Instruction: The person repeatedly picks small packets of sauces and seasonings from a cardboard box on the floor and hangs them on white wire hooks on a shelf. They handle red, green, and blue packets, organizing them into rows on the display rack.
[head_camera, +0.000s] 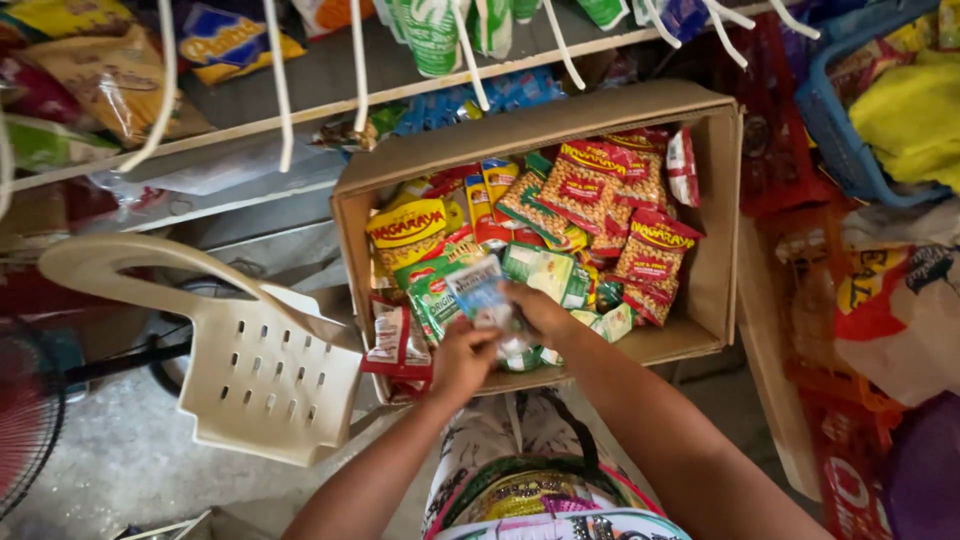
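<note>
Patterned cloth (520, 480) in white, green and pink sits lowest in view, at the person's lap, with both bare forearms reaching up from it. Left hand (462, 358) and right hand (535, 312) meet at the near edge of an open cardboard box (715, 290) — both are closed on one small pale-blue and white sachet (478, 290), fingers curled around its lower end, the left from below and the right from the side. That sachet is held just above the box's front left part, over green packets (430, 290).

Inside the box lie many snack packs: red and yellow nut bags (655, 250) to the right, a yellow packet (405, 228) at the left, green ones between. A red and white sachet (385, 335) hangs over the front left edge.

Left of the box stands a cream plastic chair (265, 375) on a grey concrete floor (120, 460). Beyond, a wooden shelf (330, 75) carries snack bags, with white wire hooks (280, 90) hanging in front of it. A blue basket (835, 130) with yellow cloth sits upper right — red plastic bags below it.
</note>
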